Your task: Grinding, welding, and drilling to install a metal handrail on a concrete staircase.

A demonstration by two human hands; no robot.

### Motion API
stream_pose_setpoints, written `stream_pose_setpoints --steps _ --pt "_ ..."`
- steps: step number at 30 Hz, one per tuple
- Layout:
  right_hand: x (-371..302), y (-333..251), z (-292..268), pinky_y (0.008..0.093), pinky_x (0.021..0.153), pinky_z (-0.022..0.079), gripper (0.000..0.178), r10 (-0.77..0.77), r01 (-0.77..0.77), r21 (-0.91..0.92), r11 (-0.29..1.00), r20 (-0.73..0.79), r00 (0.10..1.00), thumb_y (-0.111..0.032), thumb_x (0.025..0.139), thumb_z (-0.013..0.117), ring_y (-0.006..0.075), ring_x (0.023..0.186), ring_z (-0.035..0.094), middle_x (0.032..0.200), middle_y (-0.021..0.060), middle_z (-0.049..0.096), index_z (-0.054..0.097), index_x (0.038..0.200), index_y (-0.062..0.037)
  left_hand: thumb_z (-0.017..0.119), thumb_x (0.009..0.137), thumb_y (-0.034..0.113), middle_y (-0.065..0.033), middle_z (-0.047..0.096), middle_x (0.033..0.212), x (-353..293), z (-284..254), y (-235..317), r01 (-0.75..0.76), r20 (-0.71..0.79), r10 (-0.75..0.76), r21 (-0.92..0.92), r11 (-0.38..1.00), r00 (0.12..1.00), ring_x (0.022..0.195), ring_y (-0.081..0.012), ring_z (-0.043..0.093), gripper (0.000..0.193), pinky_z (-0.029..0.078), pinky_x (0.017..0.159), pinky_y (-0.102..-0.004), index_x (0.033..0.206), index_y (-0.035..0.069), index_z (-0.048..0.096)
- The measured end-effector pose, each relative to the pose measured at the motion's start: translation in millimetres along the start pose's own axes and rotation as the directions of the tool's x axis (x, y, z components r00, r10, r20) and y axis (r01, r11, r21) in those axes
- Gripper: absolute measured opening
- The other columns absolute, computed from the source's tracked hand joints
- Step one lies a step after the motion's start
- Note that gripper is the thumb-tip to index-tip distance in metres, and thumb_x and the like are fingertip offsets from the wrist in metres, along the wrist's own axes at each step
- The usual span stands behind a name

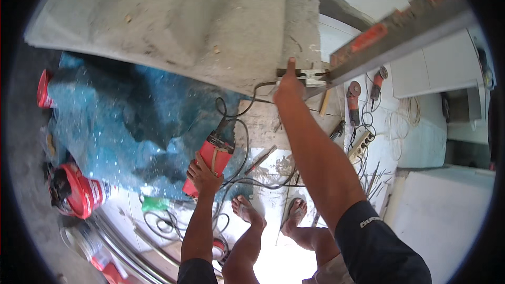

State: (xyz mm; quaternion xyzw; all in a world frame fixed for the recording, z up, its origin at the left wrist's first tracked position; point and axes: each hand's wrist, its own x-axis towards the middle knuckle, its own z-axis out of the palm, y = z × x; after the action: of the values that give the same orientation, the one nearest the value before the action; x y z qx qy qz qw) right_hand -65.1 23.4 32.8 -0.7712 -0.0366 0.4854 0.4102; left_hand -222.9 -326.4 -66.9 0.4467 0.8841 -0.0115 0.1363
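Note:
My left hand (pixel 204 174) grips the side of a red box-shaped machine (pixel 213 159) with a black end and a tan strap. The machine stands at the edge of a stained blue sheet (pixel 158 126). Farther forward, my right hand (pixel 290 87) is closed at a black and silver clamp-like metal piece (pixel 314 77), with one finger stretched forward. That piece touches the lower end of a grey metal post (pixel 363 55) with red patches. A black cable (pixel 257 90) runs up to my right hand, whose grip is partly hidden by the hand itself.
Concrete steps (pixel 236 31) fill the far side. At right lie an angle grinder (pixel 354 102), another red power tool (pixel 376 83) and a power strip (pixel 360 146). Loose cables cross the floor by my feet. A red bucket (pixel 84 192) and metal tubes (pixel 121 247) are at left.

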Motion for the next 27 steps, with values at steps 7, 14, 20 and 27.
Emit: stream_pose_setpoints --steps 7,14,20,27 --pt "81 12 -15 0.0398 0.082 0.052 0.066 -0.311 0.386 -0.391 0.835 0.244 0.919 -0.036 0.082 0.078 0.0271 0.095 0.067 0.113 0.0143 0.068 0.048 0.124 0.0051 0.088 0.059 0.039 -0.0289 0.035 0.138 -141 -77 -48 0.091 0.032 -0.085 -0.297 0.951 0.996 0.126 -0.0473 0.036 0.121 0.03 0.107 -0.0581 0.152 0.0 0.021" --pt "-10 3 2 0.0401 0.059 0.051 0.043 0.061 -0.066 0.282 0.957 0.025 0.998 -0.023 0.081 0.074 0.0227 0.073 0.065 0.094 0.0104 0.067 0.056 0.111 0.0023 0.089 0.054 0.043 -0.0304 0.035 0.141 -234 -140 -107 0.326 0.151 -0.297 -0.232 0.916 0.943 0.131 -0.0483 0.033 0.131 0.028 0.11 -0.0587 0.153 -0.002 0.015" --pt "-15 -22 -3 0.0401 0.053 0.047 0.034 -0.005 0.087 0.372 0.924 -0.214 0.977 -0.012 0.075 0.076 0.021 0.065 0.061 0.081 0.0093 0.061 0.054 0.099 -0.0057 0.086 0.054 0.048 -0.0299 0.036 0.141 -240 -150 -89 0.28 0.113 -0.261 -0.223 0.934 0.959 0.13 -0.0488 0.035 0.132 0.028 0.111 -0.0582 0.153 -0.003 0.015" --pt "-181 95 53 0.0318 0.068 0.055 0.034 -0.246 0.03 0.509 0.86 0.362 0.899 -0.011 0.072 0.084 0.0155 0.075 0.062 0.085 0.0027 0.061 0.059 0.095 -0.0099 0.087 0.051 0.049 -0.0309 0.037 0.141 -237 -184 -107 0.428 0.19 -0.394 -0.195 0.882 0.899 0.129 -0.0494 0.036 0.133 0.032 0.107 -0.0596 0.153 -0.002 0.019"
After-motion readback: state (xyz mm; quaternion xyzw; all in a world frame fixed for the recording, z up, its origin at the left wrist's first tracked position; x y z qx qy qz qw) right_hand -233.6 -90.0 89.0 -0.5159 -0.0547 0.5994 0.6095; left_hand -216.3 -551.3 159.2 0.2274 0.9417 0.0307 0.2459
